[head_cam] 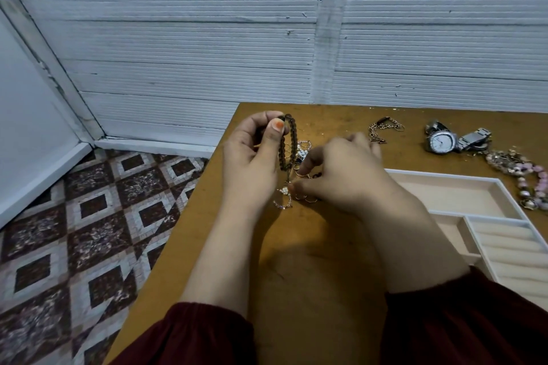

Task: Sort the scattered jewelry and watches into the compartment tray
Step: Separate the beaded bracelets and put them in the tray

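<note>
While the left hand (252, 157) pinches a dark brown beaded bracelet (289, 142) between thumb and fingers, the loop hangs clear of the wooden surface (311, 261), right over a small cluster of rings (302, 154) near the left edge. The right hand (344, 175) comes in beside it, fingers curled down, thumb and forefinger tips close together in that cluster. Whether they grip a ring is too small to tell. Just below sits a ring with a pale charm (283, 197), its details blurred.

To the right lies the compartment tray (444, 175); the right forearm covers its near left part and the frame cuts off its right end, where padded ring rolls show. Beyond it, a gold chain bracelet (384, 129) sits partly behind the right hand's fingers. Further right are a white-dial watch (440, 142) and a steel-band watch (474, 139) touching it, its face hidden. A pink beaded necklace (533, 184) trails out of view. Maroon sleeves (192, 335) fill the bottom edge.
</note>
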`<action>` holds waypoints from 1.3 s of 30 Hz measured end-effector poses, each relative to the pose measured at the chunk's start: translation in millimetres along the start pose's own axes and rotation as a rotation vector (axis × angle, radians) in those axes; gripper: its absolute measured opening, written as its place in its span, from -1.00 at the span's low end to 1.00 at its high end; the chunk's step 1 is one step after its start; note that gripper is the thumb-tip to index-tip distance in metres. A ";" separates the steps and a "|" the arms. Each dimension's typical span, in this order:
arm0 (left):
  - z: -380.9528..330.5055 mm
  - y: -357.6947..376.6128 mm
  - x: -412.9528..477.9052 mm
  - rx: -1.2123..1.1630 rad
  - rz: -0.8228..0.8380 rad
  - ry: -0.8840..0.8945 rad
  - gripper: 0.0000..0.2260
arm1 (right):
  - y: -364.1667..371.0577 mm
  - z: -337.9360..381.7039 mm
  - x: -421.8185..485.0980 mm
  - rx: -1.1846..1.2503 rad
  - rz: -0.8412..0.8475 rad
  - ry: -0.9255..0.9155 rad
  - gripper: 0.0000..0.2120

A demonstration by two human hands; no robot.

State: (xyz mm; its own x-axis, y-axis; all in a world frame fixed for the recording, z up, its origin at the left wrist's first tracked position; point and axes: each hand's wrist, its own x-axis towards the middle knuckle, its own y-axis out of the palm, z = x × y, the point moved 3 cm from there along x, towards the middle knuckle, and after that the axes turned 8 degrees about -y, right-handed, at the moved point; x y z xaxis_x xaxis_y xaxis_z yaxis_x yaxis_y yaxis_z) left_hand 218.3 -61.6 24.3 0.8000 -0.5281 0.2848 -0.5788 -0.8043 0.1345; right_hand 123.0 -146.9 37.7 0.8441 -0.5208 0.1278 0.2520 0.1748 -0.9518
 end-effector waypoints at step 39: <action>11.1 -14.6 6.4 -0.196 -0.139 -0.114 -0.91 | 3.7 -16.7 6.6 0.420 -0.110 0.032 -0.85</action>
State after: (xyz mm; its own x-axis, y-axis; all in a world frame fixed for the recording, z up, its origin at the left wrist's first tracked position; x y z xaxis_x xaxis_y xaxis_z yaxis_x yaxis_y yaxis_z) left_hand 233.6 -56.3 13.6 0.8804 -0.4521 0.1433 -0.4724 -0.8090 0.3498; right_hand 121.6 -163.6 30.3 0.7880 -0.5800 0.2066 0.5157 0.4385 -0.7361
